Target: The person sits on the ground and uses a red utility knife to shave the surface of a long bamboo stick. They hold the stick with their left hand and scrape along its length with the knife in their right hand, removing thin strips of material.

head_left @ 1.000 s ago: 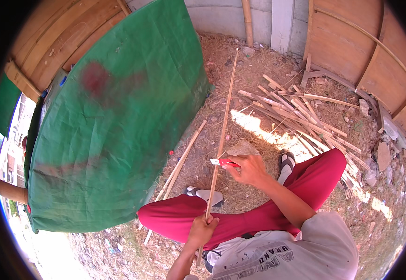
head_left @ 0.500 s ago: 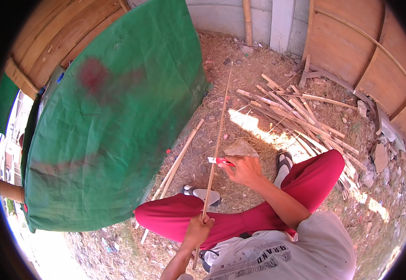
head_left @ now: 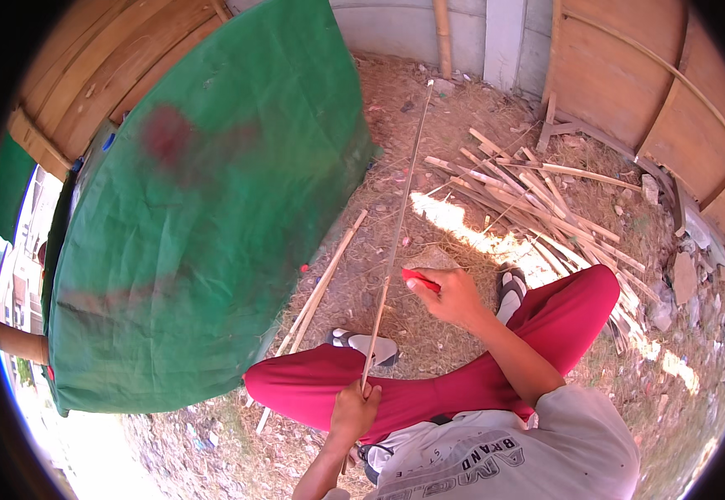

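A long, thin bamboo strip [head_left: 399, 225] slants up from my lap, its far end raised away from me. Its near part is gripped in my left hand [head_left: 354, 411], fingers wrapped round it by my left knee. My right hand [head_left: 452, 298] is closed on a red-handled knife [head_left: 419, 279], held just right of the strip's middle. The knife's blade cannot be made out now; a small gap shows between knife and strip. I sit with knees spread, a flat stone [head_left: 432, 257] lying on the ground beyond my right hand.
A heap of split bamboo [head_left: 546, 204] lies beyond my right knee. More strips [head_left: 326, 283] rest left of my left foot. A large green tarp [head_left: 204, 242] hangs at the left. Wooden panels [head_left: 629, 75] and rubble [head_left: 683, 279] stand along the right.
My right hand with the knife has moved slightly right, off the strip. The strip's far end has swung up and to the right; my left hand keeps its grip.
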Demonstrator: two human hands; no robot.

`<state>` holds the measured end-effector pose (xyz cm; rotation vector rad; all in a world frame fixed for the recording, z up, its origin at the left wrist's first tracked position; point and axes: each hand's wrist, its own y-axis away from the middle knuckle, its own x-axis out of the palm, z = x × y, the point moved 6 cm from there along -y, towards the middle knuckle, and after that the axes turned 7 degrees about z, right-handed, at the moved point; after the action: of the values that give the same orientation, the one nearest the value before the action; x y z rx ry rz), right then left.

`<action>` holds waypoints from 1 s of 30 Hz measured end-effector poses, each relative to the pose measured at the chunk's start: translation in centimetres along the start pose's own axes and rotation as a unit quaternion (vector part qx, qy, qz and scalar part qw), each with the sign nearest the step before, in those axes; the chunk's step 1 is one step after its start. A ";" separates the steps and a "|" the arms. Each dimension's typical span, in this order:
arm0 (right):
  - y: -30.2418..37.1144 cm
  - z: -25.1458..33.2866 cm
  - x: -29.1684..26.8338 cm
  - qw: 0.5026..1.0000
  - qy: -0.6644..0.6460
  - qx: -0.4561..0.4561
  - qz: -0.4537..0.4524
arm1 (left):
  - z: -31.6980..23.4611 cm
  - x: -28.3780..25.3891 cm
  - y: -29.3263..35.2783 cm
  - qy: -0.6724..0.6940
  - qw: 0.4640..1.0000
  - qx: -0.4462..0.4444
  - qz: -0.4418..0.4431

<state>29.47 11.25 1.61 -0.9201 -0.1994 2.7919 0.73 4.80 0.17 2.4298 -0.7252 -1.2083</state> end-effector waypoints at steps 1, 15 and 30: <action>0.4 0.1 0.6 1.000 0.013 -0.013 0.003 | 0.1 0.2 -0.1 0.001 1.000 -0.003 0.002; 1.4 0.5 2.5 0.986 0.166 -0.020 0.002 | 0.4 0.8 0.4 -0.017 0.999 0.032 -0.026; -0.9 -3.9 -0.5 0.984 0.139 0.107 -0.036 | 0.6 1.5 1.7 -0.014 0.998 0.003 0.061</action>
<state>32.33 12.24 -1.03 -1.2027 0.1050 2.5214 0.55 2.52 -0.29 2.3397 -0.8734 -1.1960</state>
